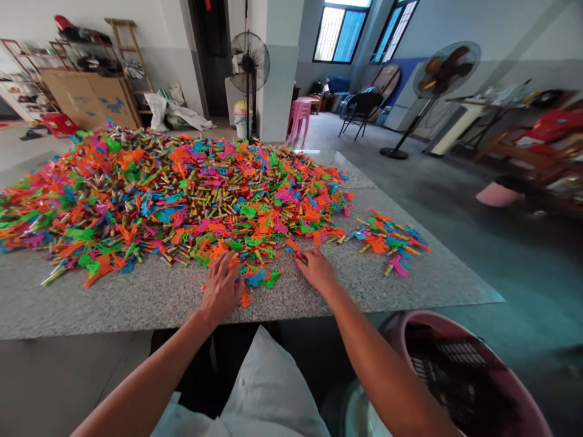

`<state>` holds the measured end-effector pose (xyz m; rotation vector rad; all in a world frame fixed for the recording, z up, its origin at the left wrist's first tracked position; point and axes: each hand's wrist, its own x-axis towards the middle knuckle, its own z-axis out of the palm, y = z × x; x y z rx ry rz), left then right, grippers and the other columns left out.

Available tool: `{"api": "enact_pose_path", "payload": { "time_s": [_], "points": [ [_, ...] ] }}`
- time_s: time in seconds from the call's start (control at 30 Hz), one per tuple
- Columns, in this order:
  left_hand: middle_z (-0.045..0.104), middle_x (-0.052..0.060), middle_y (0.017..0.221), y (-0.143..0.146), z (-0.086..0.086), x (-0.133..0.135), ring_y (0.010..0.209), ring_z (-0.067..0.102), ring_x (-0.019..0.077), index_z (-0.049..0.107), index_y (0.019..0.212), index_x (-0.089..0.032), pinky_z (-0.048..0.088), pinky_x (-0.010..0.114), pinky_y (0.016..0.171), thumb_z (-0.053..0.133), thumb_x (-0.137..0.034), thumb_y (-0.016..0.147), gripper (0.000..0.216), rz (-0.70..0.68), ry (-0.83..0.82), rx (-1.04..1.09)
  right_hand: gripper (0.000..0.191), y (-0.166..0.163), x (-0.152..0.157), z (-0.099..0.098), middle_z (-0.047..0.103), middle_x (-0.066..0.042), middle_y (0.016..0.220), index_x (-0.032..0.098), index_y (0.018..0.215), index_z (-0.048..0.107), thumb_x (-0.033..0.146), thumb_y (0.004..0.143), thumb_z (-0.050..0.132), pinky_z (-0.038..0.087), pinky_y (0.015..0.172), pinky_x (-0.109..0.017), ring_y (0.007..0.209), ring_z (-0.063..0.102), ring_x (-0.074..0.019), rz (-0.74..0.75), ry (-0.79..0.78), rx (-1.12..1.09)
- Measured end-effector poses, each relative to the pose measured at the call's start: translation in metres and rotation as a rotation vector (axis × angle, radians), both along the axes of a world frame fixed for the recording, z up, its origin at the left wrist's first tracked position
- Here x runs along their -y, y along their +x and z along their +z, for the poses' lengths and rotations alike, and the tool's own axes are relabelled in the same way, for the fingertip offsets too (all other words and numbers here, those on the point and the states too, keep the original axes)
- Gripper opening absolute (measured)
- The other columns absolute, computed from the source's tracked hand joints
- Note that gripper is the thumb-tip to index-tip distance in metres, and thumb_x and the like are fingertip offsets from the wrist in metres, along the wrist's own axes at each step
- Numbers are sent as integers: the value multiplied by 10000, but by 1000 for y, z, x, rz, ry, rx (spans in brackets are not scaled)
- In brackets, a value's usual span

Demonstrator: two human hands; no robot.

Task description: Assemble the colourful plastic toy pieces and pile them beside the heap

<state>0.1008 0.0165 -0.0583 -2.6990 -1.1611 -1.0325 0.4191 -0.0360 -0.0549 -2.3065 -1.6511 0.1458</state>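
We face a speckled stone counter (pixel 136 297) in a wide room with two standing fans behind it. A broad pile of bright plastic pieces (pixel 182 188) covers most of it, and a smaller heap (pixel 392 240) lies apart to the right. Our left hand (pixel 221 288) rests palm down with fingers spread, touching loose pieces at the pile's near edge. Our right hand (pixel 319 270) has its fingertips pinched on an orange piece (pixel 294 247) just off the pile. Below the counter's right corner sits a pink basket (pixel 410 321). We see only dark slotted mesh inside and cannot tell what it holds.
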Motion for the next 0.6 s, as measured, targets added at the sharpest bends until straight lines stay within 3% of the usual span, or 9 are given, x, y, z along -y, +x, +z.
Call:
{"api": "enact_pose_path", "payload": {
  "time_s": [0.2,0.4,0.5,0.6],
  "points": [
    [539,150,1533,38,10,9,1474,454,346,708,1204,-221,418,581,1213,626,-184,926,292,-118,-20,11,345,-28,-12,2,690,-163,1176,155,1132,706,464,1022,599,473,816,-301,969,693,-242,-115,-57,27],
    [617,127,1443,45,15,23,1413,516,319,713,1166,-230,461,545,1167,632,-178,923,261,-188,-117,117,282,-40,-9,7,745,-165,1027,147,1055,674,353,1078,483,430,752,-286,926,706,-239,-183,-20,-155],
    [686,109,1318,46,25,30,1242,633,281,697,1191,-241,511,486,1085,646,-258,946,250,-148,-342,291,327,-55,8,12,723,-78,833,189,961,655,435,1069,468,420,691,-277,794,675,-217,-80,96,-446],
    [742,90,1079,49,31,34,935,701,230,702,1130,-220,570,381,853,700,-445,927,303,-35,-747,538,400,-87,27,20,650,-4,716,222,972,641,575,1043,466,423,618,-279,642,602,-187,142,137,-832]
  ]
}}
